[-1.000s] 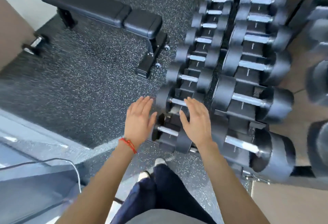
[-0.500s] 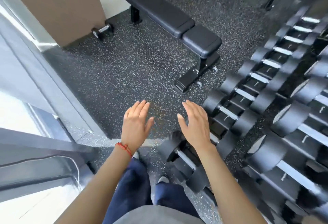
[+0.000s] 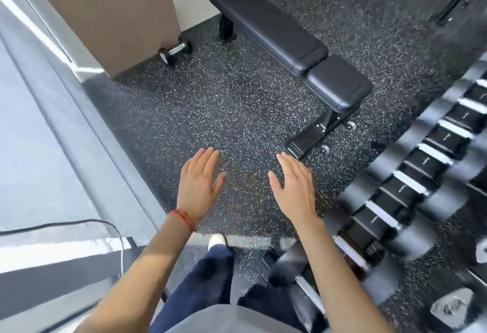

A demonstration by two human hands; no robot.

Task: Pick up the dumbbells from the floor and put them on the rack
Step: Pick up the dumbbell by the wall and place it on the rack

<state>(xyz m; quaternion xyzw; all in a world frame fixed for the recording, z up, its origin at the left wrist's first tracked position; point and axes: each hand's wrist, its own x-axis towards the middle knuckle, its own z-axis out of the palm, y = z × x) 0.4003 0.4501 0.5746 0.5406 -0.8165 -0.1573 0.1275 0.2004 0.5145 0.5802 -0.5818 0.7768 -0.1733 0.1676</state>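
step: heading for next pickup | left hand (image 3: 199,185), right hand (image 3: 295,187) spread flat, empty | dumbbell (image 3: 174,52) on floor (image 3: 237,111) by pillar, well apart from rack (image 3: 411,174) | next: walk over, stoop, grip handle

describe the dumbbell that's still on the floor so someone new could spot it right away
Start at the long black bench and follow its far end left to the brown wall panel. At that panel's base, on the speckled floor, lies a small dumbbell with black ends and a shiny metal handle. It is alone, while every other dumbbell sits in the rack on the right.
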